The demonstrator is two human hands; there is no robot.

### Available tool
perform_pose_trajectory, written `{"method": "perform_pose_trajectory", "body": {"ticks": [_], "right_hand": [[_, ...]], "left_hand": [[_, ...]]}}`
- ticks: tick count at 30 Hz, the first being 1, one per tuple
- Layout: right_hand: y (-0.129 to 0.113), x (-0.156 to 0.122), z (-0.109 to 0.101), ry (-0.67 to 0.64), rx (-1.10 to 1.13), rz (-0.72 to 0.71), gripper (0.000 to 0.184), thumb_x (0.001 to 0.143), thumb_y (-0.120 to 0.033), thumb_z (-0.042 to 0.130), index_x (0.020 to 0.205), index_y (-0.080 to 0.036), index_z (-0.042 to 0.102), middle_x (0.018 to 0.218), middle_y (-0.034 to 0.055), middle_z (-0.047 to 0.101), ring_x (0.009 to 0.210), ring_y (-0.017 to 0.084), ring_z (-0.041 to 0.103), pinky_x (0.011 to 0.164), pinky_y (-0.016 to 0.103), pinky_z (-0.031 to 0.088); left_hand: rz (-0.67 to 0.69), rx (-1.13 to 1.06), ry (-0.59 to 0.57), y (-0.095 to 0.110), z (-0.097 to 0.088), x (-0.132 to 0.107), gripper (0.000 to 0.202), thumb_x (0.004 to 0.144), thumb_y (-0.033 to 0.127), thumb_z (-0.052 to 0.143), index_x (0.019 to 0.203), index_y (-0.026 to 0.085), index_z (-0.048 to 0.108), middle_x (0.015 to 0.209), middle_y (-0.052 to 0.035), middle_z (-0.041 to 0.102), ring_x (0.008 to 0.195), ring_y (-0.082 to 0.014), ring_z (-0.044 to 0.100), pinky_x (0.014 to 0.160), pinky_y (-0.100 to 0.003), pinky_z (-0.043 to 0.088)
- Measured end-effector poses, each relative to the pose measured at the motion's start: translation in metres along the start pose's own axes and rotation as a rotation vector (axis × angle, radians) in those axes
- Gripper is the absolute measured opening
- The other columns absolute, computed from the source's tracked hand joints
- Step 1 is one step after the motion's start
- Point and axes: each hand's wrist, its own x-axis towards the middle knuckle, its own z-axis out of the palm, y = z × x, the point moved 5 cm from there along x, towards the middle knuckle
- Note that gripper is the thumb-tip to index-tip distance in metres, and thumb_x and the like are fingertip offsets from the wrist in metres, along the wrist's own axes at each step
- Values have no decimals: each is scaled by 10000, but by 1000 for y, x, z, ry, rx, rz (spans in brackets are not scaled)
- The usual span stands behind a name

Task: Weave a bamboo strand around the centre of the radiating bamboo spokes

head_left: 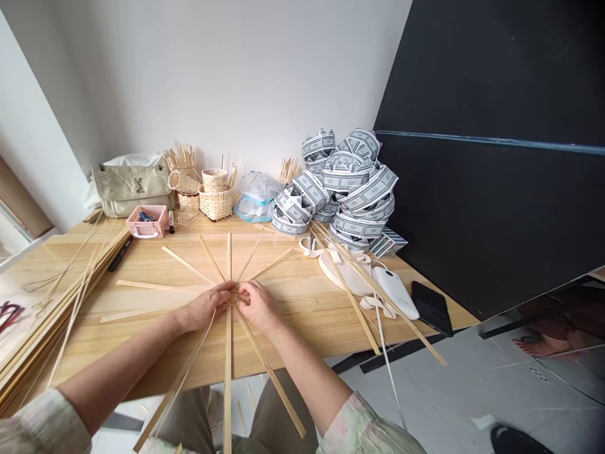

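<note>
Flat bamboo strips [229, 366] cross one another in a star on the wooden table, their ends spread out like spokes. Several of the near ones reach past the table's front edge, over my lap. At the crossing point, my left hand [207, 307] is closed on the strips from the left. My right hand [258, 306] meets it there from the right, thumb and fingers pinched on a strip. The fingertips almost touch and hide much of the crossing. A thin strand [201, 347] hangs from beneath my left hand toward the front.
A bundle of long strips [61, 309] lies along the left side. Behind stand a handbag [135, 186], a pink basket [147, 222], small woven baskets [216, 202] and piled patterned bands [352, 183]. Loose strips [392, 296], a white power bank [396, 291] and a phone [431, 307] are at right.
</note>
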Motion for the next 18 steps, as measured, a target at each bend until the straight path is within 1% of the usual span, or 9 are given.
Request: {"method": "perform_pose_trajectory", "body": {"ticks": [3, 5, 7, 9, 12, 15, 18], "right_hand": [[0, 3, -2, -17, 8, -11, 162, 616, -141, 575, 760, -206, 537, 813, -4, 525, 780, 132, 494, 681, 251, 395], [0, 9, -3, -58, 16, -30, 163, 614, -147, 582, 765, -201, 551, 823, -1, 526, 775, 130, 498, 689, 253, 397], [1, 15, -5, -112, 30, -51, 172, 610, -141, 585, 772, -196, 566, 822, 1, 527, 760, 125, 501, 693, 253, 399], [2, 22, -7, -157, 44, -68, 175, 607, -130, 584, 772, -190, 580, 806, 0, 528, 742, 120, 502, 693, 251, 400], [1, 29, -11, -200, 42, -87, 173, 601, -113, 581, 759, -182, 591, 790, 0, 527, 723, 117, 500, 690, 248, 398], [-5, 26, -15, -203, 13, -130, 154, 613, -89, 560, 733, -180, 590, 764, -3, 518, 721, 116, 492, 688, 245, 390], [-11, 15, -18, -205, 42, -159, 129, 626, -90, 552, 713, -181, 582, 729, -13, 501, 683, 105, 482, 655, 232, 387]], "left_hand": [[-40, 21, 4, 3, -4, 2, 139, 776, 142, 379, 676, 159, 474, 1199, -102, 483, 1143, -183, 403, 936, -296, 367], [-77, 39, 2, 6, -5, 5, 150, 769, 143, 374, 649, 159, 463, 1194, -102, 485, 1083, -187, 460, 903, -295, 395], [-126, 61, 24, 6, -3, 8, 150, 756, 129, 365, 645, 159, 461, 1183, -97, 489, 1021, -187, 504, 872, -299, 417], [-180, 88, 96, 5, -1, 12, 138, 736, 110, 368, 654, 160, 467, 1156, -90, 504, 1009, -193, 509, 864, -314, 422], [-243, 116, 198, 3, 6, 16, 126, 714, 94, 393, 652, 166, 476, 1093, -86, 538, 1037, -213, 486, 860, -338, 422], [-278, 123, 232, 4, 12, 17, 121, 710, 94, 408, 656, 164, 492, 1072, -84, 542, 1016, -216, 498, 858, -338, 417], [-316, 131, 259, 6, 11, 17, 110, 716, 122, 424, 664, 163, 512, 1021, -69, 555, 974, -203, 522, 824, -306, 430]]}}
